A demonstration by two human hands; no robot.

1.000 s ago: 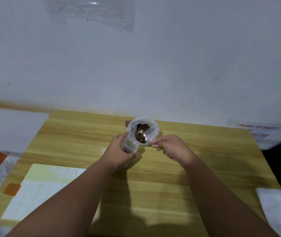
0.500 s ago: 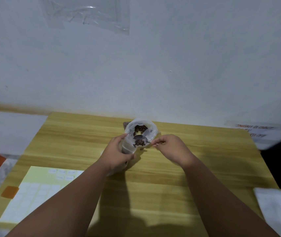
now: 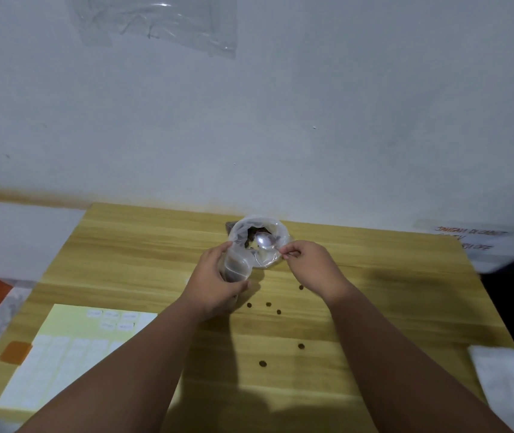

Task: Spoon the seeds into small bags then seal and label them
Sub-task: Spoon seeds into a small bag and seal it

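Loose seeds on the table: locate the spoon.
Head view, centre: the spoon sits in the open seed bag, its handle pinched by the right hand.

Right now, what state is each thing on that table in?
small bag, mouth open, gripped by the left hand
spoon, bowl looks empty, handle pinched by the right hand, over the seed bag
seed bag, open, seeds inside
loose seeds, scattered on the table
label sheet, flat, a few labels written on
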